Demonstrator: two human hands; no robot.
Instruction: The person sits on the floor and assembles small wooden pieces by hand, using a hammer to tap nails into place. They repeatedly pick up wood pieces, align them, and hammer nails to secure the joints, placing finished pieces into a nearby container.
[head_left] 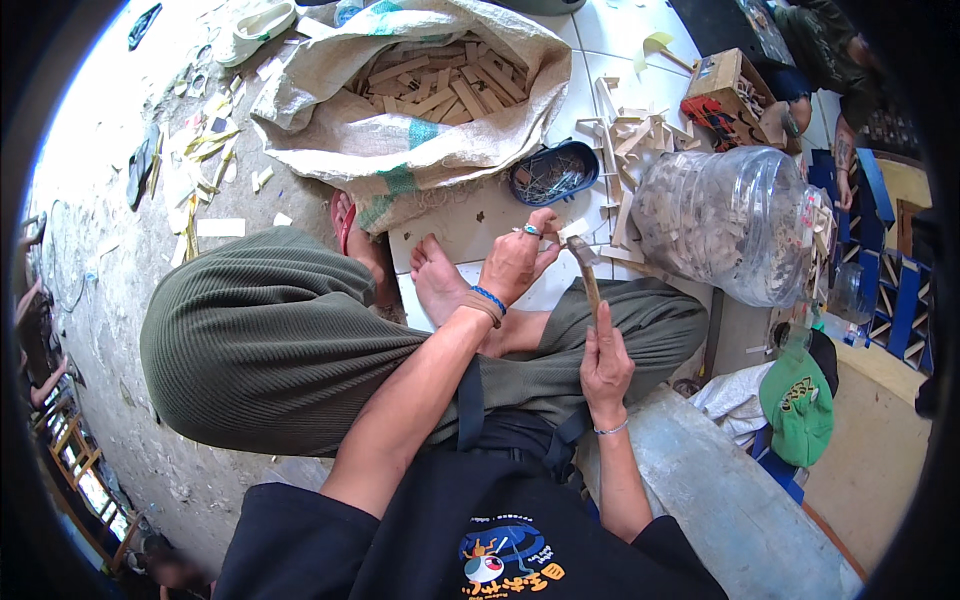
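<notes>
My right hand [607, 372] is closed around the wooden handle of a hammer [588, 275]. The hammer's far end is up beside the fingertips of my left hand [512, 265]. That left hand is pinched around a small pale wood piece [571, 229] over the white tiles; my fingers partly hide it. Just beyond it sits a dark blue oval tray [553, 172] full of thin, nail-like bits. Several assembled pale wood pieces [632, 137] are heaped on the tiles to the right of the tray.
A big woven sack [410, 150] of wood slats stands ahead. At right are a large clear plastic jug [727, 225] holding wood pieces, a cardboard box [722, 92], a green cap [797, 410] and another person's arm [845, 160]. Scraps [212, 160] litter the floor at left.
</notes>
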